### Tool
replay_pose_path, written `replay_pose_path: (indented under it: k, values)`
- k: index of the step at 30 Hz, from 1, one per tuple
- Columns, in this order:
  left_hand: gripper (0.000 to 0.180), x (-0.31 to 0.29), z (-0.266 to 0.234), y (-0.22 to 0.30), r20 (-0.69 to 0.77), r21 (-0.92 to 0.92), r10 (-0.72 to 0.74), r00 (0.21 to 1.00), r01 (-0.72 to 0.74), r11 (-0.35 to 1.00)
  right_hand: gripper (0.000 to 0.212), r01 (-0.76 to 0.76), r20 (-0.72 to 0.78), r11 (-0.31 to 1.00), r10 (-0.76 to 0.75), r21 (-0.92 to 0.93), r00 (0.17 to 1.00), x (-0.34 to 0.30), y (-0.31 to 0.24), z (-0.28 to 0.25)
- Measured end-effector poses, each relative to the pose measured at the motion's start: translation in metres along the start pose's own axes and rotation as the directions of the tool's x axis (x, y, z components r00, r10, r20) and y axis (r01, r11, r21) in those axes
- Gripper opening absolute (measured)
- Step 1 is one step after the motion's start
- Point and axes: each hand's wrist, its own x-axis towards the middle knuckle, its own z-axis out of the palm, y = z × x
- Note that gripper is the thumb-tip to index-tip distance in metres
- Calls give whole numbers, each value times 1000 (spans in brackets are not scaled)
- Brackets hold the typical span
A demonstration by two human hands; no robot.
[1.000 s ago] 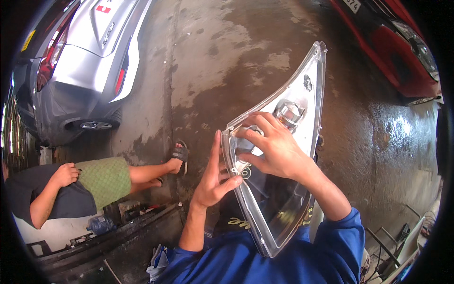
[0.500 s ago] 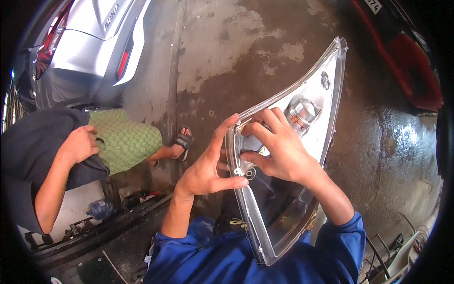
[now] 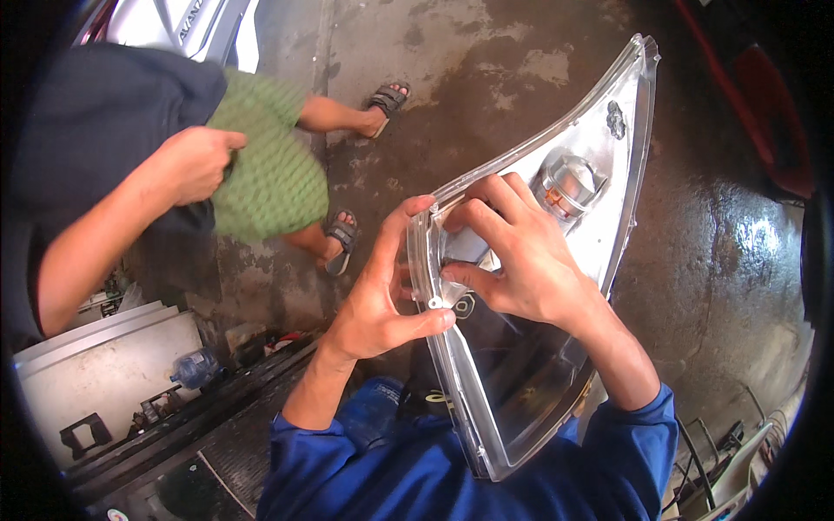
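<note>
A long, pointed car headlight housing (image 3: 602, 230), with a clear rim and a silver inside, is held tilted in front of my blue-sleeved arms. My left hand (image 3: 375, 306) grips its left edge, thumb on the rim near a small screw tab and fingertips higher up the same edge. Inside the housing, my right hand (image 3: 540, 265) is closed with thumb and fingers around a smooth grey piece (image 3: 466, 247), partly hidden by the fingers. Above that hand sits a round silver lamp bowl (image 3: 573, 184) with an orange-tinted band. A dark smudge (image 3: 616, 120) marks the reflector near the tip.
At the left stands another person (image 3: 130, 113) in a dark top, green patterned shorts and sandals. Behind them is a silver car (image 3: 195, 26). A red and dark vehicle (image 3: 769, 113) is at the right. A blue water jug (image 3: 193, 369) lies lower left. The concrete floor (image 3: 695, 252) is wet.
The other person has stepped closer and farther forward, now covering more of the silver car. The housing has shifted slightly up in view; both my hands keep their hold.
</note>
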Motion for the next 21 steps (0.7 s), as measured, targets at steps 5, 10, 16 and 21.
replay_pose_path:
  k: [5,10,16,21]
  values:
    - [112,-2,0,-2,-5,-35,10,1000,-10,999,46,-14,5,1000,14,-3,1000,-1,-2,0]
    - [114,-2,-5,-2,29,-55,24,999,-22,998,46,-26,15,1000,26,-2,1000,1,-3,0]
    - [112,-4,-6,0,38,-81,4,999,-1,997,46,-47,-3,999,47,15,999,0,-4,3]
    - [112,-3,-10,-1,57,-110,-1,998,7,994,46,-59,17,998,59,5,998,2,-3,4]
